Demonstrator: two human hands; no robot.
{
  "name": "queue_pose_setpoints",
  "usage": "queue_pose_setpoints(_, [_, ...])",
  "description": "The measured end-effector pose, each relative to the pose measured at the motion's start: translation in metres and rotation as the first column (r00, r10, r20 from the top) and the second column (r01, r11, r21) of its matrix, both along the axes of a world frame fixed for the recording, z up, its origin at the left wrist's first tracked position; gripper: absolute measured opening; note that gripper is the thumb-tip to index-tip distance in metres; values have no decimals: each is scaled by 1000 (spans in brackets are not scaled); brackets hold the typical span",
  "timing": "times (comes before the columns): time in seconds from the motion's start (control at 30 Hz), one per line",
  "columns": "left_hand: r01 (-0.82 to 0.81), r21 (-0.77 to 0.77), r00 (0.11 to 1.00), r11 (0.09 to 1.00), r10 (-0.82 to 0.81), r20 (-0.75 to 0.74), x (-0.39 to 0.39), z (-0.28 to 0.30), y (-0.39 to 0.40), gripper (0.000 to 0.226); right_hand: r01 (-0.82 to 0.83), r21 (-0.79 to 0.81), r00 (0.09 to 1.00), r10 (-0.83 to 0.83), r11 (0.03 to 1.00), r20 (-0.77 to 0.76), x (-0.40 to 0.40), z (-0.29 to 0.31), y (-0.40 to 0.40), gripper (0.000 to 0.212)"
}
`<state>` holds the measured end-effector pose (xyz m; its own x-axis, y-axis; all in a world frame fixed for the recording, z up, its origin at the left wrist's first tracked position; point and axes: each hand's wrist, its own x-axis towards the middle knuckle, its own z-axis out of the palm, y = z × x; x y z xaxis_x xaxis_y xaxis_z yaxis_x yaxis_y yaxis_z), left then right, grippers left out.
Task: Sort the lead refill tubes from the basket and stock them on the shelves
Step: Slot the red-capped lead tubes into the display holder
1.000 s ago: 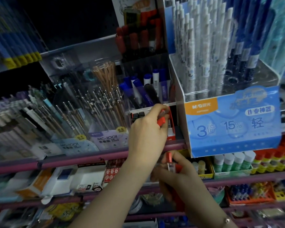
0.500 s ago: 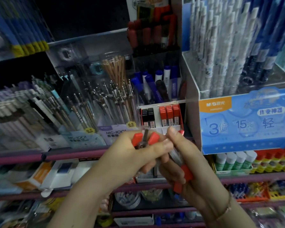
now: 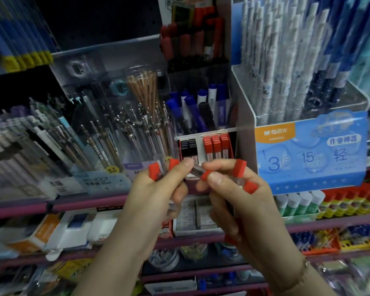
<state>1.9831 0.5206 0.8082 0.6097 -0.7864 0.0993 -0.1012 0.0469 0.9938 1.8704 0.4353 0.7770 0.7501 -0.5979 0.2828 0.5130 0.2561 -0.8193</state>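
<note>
As seen from the head camera, both hands up in front of the stationery shelves, chest-high to the display. Left hand [image 3: 156, 189] curled shut around a small bunch of red-capped lead refill tubes [image 3: 162, 170], two red caps poking up above the knuckles. Right hand [image 3: 241, 201] likewise closed on its own bunch of tubes [image 3: 240, 175], red caps showing at the top and side, one more red end peeking out under the palm. Between the two hands, a single tube [image 3: 201, 172] pinched at its clear body by the left thumb and forefinger, its red cap pressed under the right thumb: fingers of both hands clamped on it. Just behind, touching nothing, a white tray [image 3: 201, 144] on the upper shelf, stocked already with black-capped tubes [image 3: 188, 147] at left and red-capped tubes [image 3: 216, 146] at right, all upright. Beside that tray, to the right, a blue display box [image 3: 310, 154] of pens. Lower down, a pink shelf rail [image 3: 88, 202] passing behind the wrists. Basket nowhere in view.
</note>
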Motion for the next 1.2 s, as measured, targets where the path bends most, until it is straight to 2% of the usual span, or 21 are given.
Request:
queue_pose_setpoints(0.1, [-53, -12, 950, 999, 54, 308, -2, 0, 2, 27, 122, -44, 987, -126, 992, -96, 5, 5, -1, 18])
queue_pose_setpoints(0.17, [19, -10, 924, 1000, -13, 383, -5, 1, 4, 31, 188, -16, 978, -189, 982, -85, 9, 9, -2, 21])
queue_pose_setpoints(0.27, [52, 22, 912, 998, -57, 407, -6, 4, 5, 27, 231, 7, 970, -229, 973, -82, 12, 18, -2, 22])
queue_pose_setpoints(0.4, [-40, -32, 894, 999, 50, 446, -4, 8, 4, 23, 248, -96, 949, -261, 964, -175, 12, 24, 0, 37])
queue_pose_setpoints(0.47, [-83, -73, 885, 994, 107, 454, -4, 7, 2, 31, 248, -104, 950, -263, 963, -170, 11, 20, 1, 29])
queue_pose_setpoints(0.57, [-136, -131, 909, 982, 177, 378, -1, 4, -3, 39, 255, -50, 949, -260, 966, -179, 10, 12, 2, 11])
queue_pose_setpoints(0.7, [-103, -142, 955, 984, 138, 262, 4, 3, -9, 35, 271, -10, 935, -266, 963, -234, 10, 5, 0, 4])
queue_pose_setpoints(0.8, [-62, -130, 980, 990, 85, 178, 8, 3, -9, 28, 225, 36, 941, -207, 974, -266, 8, 2, -3, 6])
queue_pose_setpoints(0.9, [-81, -47, 946, 996, 91, 311, 13, 9, -11, 16, 157, 115, 964, -126, 981, -234, 7, -3, -2, 8])
queue_pose_setpoints(1.0, [-86, 23, 881, 996, 65, 469, 18, 24, -15, 9, 156, 206, 973, -114, 966, -201, 9, -12, -1, 11])
queue_pose_setpoints(1.1, [-16, 145, 812, 989, -72, 579, 18, 43, -20, 13, 239, 279, 967, -199, 930, -162, 13, -17, 3, 12])
queue_pose_setpoints(1.17, [0, 119, 790, 993, -73, 609, 17, 50, -30, 8, 342, 277, 938, -307, 898, -163, 17, -21, 7, 6])
queue_pose_setpoints(1.2, [-14, 73, 781, 997, -35, 623, 16, 51, -36, 5, 415, 210, 905, -378, 885, -198, 19, -24, 9, 11])
